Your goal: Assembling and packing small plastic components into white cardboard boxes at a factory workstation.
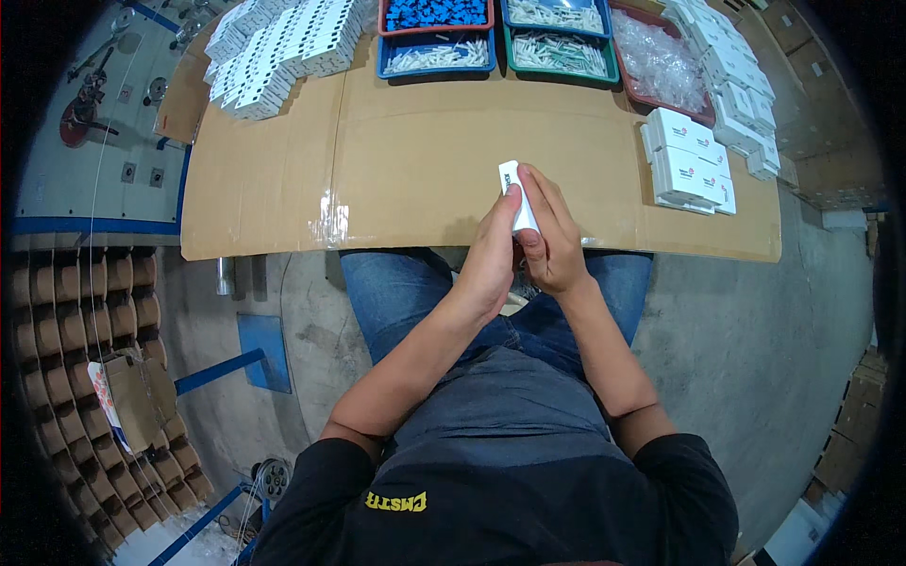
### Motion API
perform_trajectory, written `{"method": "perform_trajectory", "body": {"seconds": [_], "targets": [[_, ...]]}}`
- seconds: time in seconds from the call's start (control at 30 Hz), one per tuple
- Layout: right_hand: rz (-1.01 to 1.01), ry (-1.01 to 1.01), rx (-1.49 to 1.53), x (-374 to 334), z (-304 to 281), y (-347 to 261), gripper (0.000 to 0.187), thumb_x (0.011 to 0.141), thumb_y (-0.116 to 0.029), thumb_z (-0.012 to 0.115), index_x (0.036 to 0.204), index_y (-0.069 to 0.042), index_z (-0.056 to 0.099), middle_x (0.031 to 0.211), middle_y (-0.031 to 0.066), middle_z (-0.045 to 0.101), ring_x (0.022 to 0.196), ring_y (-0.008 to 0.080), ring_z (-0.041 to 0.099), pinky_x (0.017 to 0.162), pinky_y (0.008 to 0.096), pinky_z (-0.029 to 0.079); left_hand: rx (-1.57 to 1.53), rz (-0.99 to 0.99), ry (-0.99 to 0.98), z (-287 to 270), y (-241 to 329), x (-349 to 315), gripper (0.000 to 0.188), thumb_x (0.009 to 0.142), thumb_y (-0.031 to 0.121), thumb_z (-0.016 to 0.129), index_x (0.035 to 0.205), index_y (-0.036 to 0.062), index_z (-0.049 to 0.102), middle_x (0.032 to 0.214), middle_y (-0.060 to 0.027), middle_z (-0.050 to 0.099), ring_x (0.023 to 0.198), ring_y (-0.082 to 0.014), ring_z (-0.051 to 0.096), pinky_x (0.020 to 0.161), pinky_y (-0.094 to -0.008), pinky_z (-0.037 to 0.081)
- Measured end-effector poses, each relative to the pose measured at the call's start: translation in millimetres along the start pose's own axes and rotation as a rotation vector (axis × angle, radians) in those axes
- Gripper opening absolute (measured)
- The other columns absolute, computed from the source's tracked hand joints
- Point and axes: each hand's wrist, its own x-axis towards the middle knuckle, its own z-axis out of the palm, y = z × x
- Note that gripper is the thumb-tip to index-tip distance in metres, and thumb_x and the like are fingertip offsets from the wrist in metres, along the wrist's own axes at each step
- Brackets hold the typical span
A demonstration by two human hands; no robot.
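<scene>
Grips one slim white box (523, 213) between the left hand (489, 247) and the right hand (557, 238), both closed on it, with fingers laid along its two sides. Holds it near the body, over the near edge of the cardboard-topped desk (425, 141), far end leaning slightly left. Shows a narrow, straight-edged white face with dark print by the far end; disappears partly behind the fingers.

Counts five plastic trays at the far side of the desk: one red tray (437, 31) with blue parts (439, 12), one blue tray (437, 74) just nearer with white parts (436, 57), another blue tray (559, 32) and one green tray (564, 77) also with small white pieces (562, 55), and one dark red tray (672, 109) with clear plastic bags (661, 57).

Counts also three groups of white boxes: one large group (293, 52) at far left, one long group (731, 71) at far right, and one smaller block (687, 165) just nearer the body. Cannot tell exact numbers within these groups.
</scene>
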Motion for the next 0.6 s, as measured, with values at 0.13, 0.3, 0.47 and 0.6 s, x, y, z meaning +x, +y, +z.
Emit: {"method": "perform_trajectory", "body": {"seconds": [0.13,0.3,0.47,0.6], "targets": [[-0.013,-0.007,0.007,-3,2,6,0.070,0.110,-0.046,0.047,0.147,0.013,0.049,0.145,0.0340,0.052,0.129,0.0487,0.056,0.111,0.0486,0.045,0.000,0.026,0.015,-1,-4,0,0.056,0.107,0.058,0.051,0.135,0.0101,0.055,0.116,-0.0038,0.064,0.108,-0.0157,0.063,0.096,-0.0348,0.050],[-0.002,-0.008,0.024,-4,3,6,0.069,0.111,-0.046,0.046,0.147,0.012,0.050,0.145,0.0344,0.053,0.130,0.0485,0.056,0.111,0.0482,0.045,0.005,0.026,0.052,2,-5,-1,0.055,0.108,0.057,0.050,0.137,0.0097,0.054,0.119,-0.0038,0.062,0.110,-0.0155,0.061,0.096,-0.0339,0.049],[0.025,-0.004,0.021,-3,6,3,0.074,0.112,-0.051,0.036,0.146,0.013,0.052,0.145,0.0324,0.056,0.132,0.0462,0.057,0.112,0.0462,0.045,-0.013,0.042,0.050,0,-6,1,0.055,0.109,0.055,0.049,0.138,0.0089,0.053,0.118,-0.0036,0.061,0.109,-0.0155,0.060,0.097,-0.0336,0.049],[0.035,0.005,0.023,-4,7,3,0.074,0.113,-0.052,0.035,0.145,0.013,0.053,0.144,0.0318,0.057,0.133,0.0462,0.058,0.112,0.0464,0.045,0.011,0.108,0.043,-4,-11,5,0.055,0.109,0.054,0.049,0.138,0.0079,0.053,0.119,-0.0046,0.060,0.110,-0.0152,0.060,0.097,-0.0339,0.049]]}}
